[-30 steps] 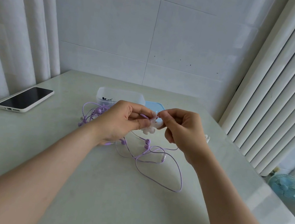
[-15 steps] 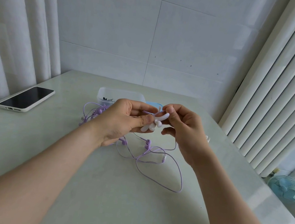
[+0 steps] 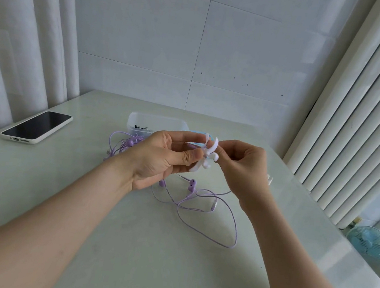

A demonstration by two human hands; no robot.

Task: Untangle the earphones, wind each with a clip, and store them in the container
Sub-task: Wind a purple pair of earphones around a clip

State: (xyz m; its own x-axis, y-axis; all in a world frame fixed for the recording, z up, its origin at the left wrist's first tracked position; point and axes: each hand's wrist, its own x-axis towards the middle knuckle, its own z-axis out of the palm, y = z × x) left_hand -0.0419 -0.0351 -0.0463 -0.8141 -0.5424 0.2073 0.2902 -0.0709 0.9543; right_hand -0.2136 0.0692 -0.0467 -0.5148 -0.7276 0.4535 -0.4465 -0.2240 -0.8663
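My left hand [image 3: 158, 159] pinched one end of the purple earphones [image 3: 192, 184] against the white clip [image 3: 206, 156]. My right hand [image 3: 242, 171] pinched the clip's other side. Remaining cord trailed loose on the table [image 3: 124, 254]. I advised seating it firmly, then winding evenly.

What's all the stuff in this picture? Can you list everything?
phone: 1, black screen, white case, table's left side
container: 1, clear, back of table, small dark bits inside
lid: 1, blue, mostly hidden behind the hands
earphones: number unclear, purple, tangled on table below and left of the hands
clip: 1, white, held above the table
second clip: 1, white, on table right of the right hand
fan: 1, blue, floor at lower right
curtains: 2, white, left and right
table: 1, pale green
left hand: pinches the clip
right hand: pinches the clip
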